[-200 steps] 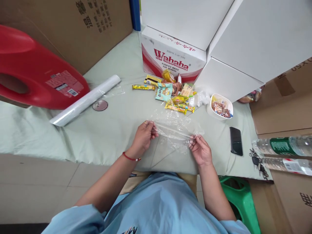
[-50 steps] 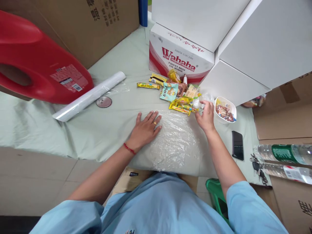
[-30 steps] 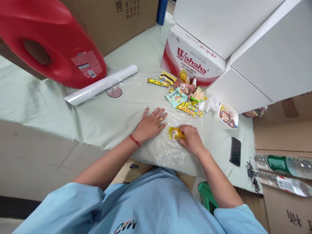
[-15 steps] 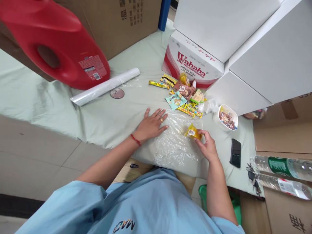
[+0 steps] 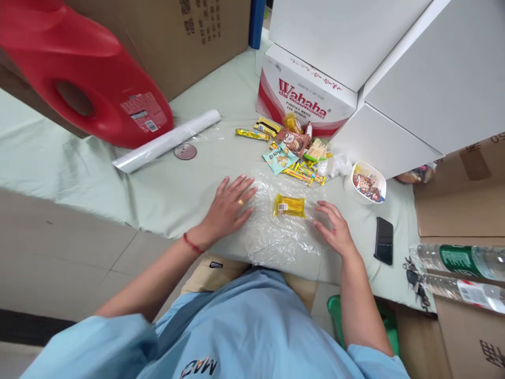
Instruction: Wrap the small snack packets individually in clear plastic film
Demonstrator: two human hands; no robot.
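A yellow wrapped snack packet (image 5: 290, 206) with a white barcode label lies flat on a crinkled sheet of clear plastic film (image 5: 272, 242). Left of the packet, my left hand (image 5: 231, 205) is open, palm down, its fingertips at the film's left edge. On the other side, my right hand (image 5: 334, 226) is open with fingers apart and holds nothing, a short gap from the packet. Beyond the film is a pile of small snacks, among them a light-blue packet (image 5: 279, 158) and a brown packet (image 5: 293, 141).
A roll of plastic film (image 5: 169, 141) lies by a red jug (image 5: 90, 79), near a round disc (image 5: 185, 151). To the right are a white tub of snacks (image 5: 365, 182), a black phone (image 5: 384, 240), keys (image 5: 414, 279) and two bottles (image 5: 460, 260). A Wahaha carton (image 5: 305, 95) stands behind.
My right hand has let go of the yellow snack packet, which now lies further left on the film. My left hand has shifted left. The view has moved slightly.
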